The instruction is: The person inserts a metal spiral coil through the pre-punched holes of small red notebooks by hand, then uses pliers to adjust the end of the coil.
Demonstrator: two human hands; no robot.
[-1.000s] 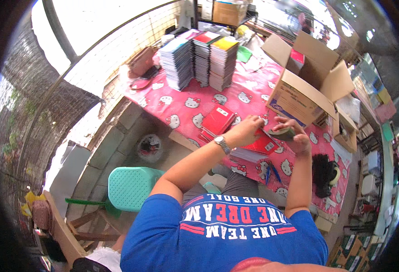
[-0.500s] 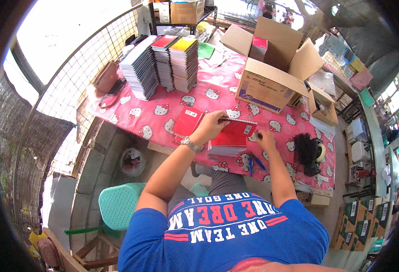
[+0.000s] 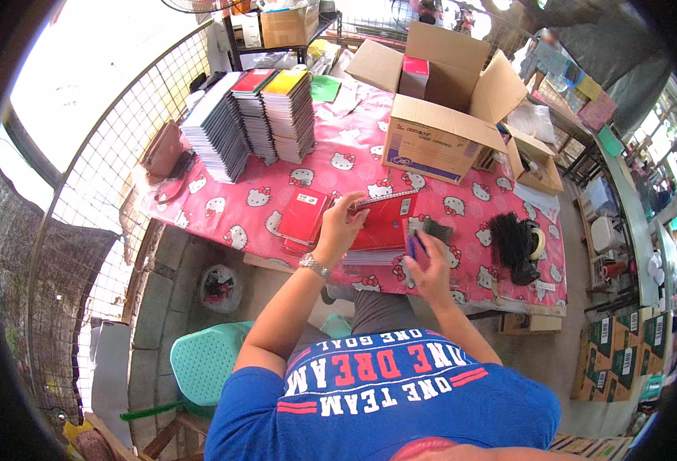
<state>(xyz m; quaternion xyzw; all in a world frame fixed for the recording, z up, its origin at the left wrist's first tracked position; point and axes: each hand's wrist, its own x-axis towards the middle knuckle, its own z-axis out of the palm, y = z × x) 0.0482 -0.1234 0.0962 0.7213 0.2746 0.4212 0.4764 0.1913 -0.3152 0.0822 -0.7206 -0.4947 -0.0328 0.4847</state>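
Note:
A red-covered notebook (image 3: 388, 223) lies on a stack of pages near the table's front edge. Along its far edge runs a thin spiral binding coil (image 3: 384, 199), its right end curling upward. My left hand (image 3: 342, 227), with a watch at the wrist, pinches the coil's left end. My right hand (image 3: 429, 265) is closed around blue-handled pliers (image 3: 413, 244) at the notebook's right side; their jaws are hard to make out. Left of my left hand lie more red notebooks (image 3: 301, 217). A small dark, blurry item (image 3: 437, 229) sits just beyond my right hand.
Tall stacks of notebooks (image 3: 219, 134) stand at the back left, beside a brown bag (image 3: 162, 150). An open cardboard box (image 3: 438, 146) stands at the back right. A black bundle of coils (image 3: 511, 242) and a tape roll (image 3: 537, 243) lie right. A green stool (image 3: 204, 361) is below left.
My right hand has picked up the blue pliers from the table and brought them beside the notebook. My left hand stays at the coil's left end. The whole view has shifted slightly.

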